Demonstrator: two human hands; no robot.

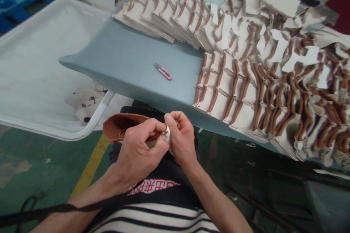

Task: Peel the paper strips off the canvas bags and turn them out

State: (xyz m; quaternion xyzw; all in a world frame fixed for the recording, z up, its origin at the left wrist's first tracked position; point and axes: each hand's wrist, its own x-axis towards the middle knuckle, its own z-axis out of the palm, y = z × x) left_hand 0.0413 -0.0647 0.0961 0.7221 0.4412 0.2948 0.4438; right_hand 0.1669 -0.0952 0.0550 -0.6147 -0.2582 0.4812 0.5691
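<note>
Just in front of my lap, both hands work close together on a sewn fabric piece [124, 121], brown inside with some off-white cloth. My left hand [143, 145] pinches it with thumb and forefinger, and the brown part opens out to the left behind that hand. Against it, my right hand [182, 138] grips a small white edge of the same piece between thumb and fingers. The spot between the fingertips is mostly covered. Beyond the hands, a pair of pink-handled thread snips [163, 71] lies on the blue-grey tabletop [123, 58].
Rows of off-white pieces with brown edges [237, 83] cover the table's right side and back. A white plastic bin [41, 65] at left holds a few pieces [87, 102]. Blue pallets [27, 0] sit behind it. The table's near edge lies just past my hands.
</note>
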